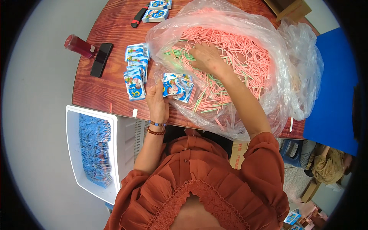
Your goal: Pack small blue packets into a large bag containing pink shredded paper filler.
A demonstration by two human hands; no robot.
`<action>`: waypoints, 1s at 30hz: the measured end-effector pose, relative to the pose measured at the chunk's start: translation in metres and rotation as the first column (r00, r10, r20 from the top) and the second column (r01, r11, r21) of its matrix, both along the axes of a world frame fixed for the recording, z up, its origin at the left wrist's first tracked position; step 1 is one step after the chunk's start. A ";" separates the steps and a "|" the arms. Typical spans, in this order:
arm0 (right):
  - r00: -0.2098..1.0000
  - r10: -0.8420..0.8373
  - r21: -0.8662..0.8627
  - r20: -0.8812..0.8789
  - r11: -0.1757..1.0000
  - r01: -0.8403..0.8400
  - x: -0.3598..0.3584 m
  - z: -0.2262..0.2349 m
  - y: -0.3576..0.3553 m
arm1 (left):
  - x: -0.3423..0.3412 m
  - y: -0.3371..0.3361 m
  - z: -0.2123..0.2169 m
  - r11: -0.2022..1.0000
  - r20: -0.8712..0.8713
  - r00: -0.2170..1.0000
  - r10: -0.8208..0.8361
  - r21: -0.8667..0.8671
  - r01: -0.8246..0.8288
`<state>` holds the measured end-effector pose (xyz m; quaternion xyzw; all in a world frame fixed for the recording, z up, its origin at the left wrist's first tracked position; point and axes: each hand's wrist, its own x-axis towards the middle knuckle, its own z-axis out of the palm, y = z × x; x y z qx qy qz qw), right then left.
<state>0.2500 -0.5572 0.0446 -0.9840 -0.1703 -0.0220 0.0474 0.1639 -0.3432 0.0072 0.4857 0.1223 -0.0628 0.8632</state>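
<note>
My left hand [156,102] is closed on a few small blue-and-white printed packets [177,87], fanned out at the near left edge of a large clear plastic bag [237,21]. Inside the opened bag lies a loose heap of thin pink sticks [251,57], with green sticks [178,55] mixed in, mostly on the left. My right hand [207,58] reaches into the bag, fingers curled down among the green sticks. Its fingertips are partly hidden, so what they grip cannot be made out. Left of the bag, several similar packets [135,82] lie in an overlapping row.
On the wooden table [86,94] are a phone [101,60], a red bottle [79,46], a red-and-black cutter [138,16] and small boxes [155,15]. A white bin [115,132] filled with blue packets stands left below. A blue panel [331,92] borders the right.
</note>
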 end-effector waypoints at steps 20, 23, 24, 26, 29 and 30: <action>0.955 0.017 -0.011 -0.295 1.000 -0.022 0.019 0.003 -0.006 | 0.002 -0.001 0.007 0.994 -0.025 1.000 0.011 -0.107 -0.014; 0.962 0.005 0.130 -0.273 0.991 0.032 0.017 -0.001 -0.011 | 0.003 0.001 0.006 0.991 -0.029 1.000 0.009 -0.132 -0.013; 0.957 -0.026 0.262 -0.290 0.959 0.105 0.015 -0.002 -0.011 | 0.003 0.001 0.005 0.991 -0.030 1.000 0.009 -0.134 -0.013; 0.949 -0.061 0.384 -0.310 0.905 0.184 0.015 -0.009 -0.016 | 0.004 -0.002 0.003 0.987 -0.028 0.999 -0.017 -0.163 0.012; 0.954 0.012 0.442 -0.299 0.888 0.127 0.020 -0.019 -0.031 | 0.004 -0.004 0.006 0.982 -0.020 0.999 -0.035 -0.184 0.031; 0.922 0.004 0.488 -0.388 0.849 0.201 0.021 -0.018 -0.033 | 0.004 -0.004 0.006 0.983 -0.020 0.999 -0.032 -0.183 0.027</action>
